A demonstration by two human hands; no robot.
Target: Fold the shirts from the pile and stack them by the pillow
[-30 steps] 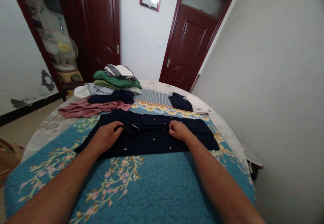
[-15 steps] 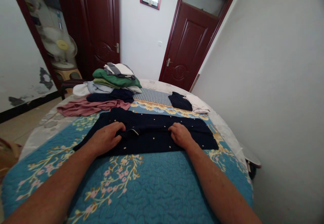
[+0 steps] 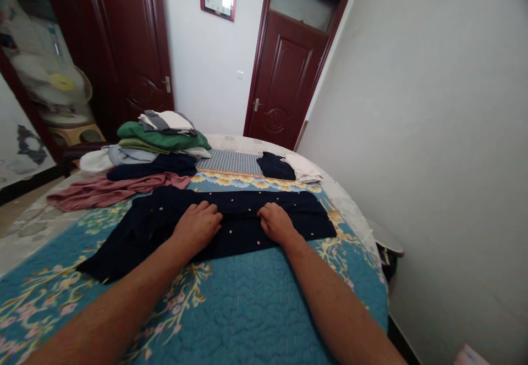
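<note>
A dark navy garment (image 3: 243, 233) with small pale dots lies in a long folded strip across the blue quilted cloth (image 3: 247, 304). Its left end is looser and spreads toward the lower left. My left hand (image 3: 198, 225) is on the middle-left of the strip, its fingers curled into the fabric. Farther right, my right hand (image 3: 275, 222) pinches the fabric with bent fingers. Between the two hands runs a fold line. The fingertips of both hands are partly hidden in the dark cloth.
Beyond the garment on the left stands a pile of clothes with a green piece (image 3: 165, 137) and a pink piece (image 3: 111, 190). At the back right lie a folded navy piece (image 3: 275, 166) and a folded white piece (image 3: 303, 168). A wall borders the table's right side.
My left hand has moved along the strip toward my right hand, and the garment's left end is now more spread out. A pale-trimmed edge by the left hand no longer shows. The view has shifted right.
</note>
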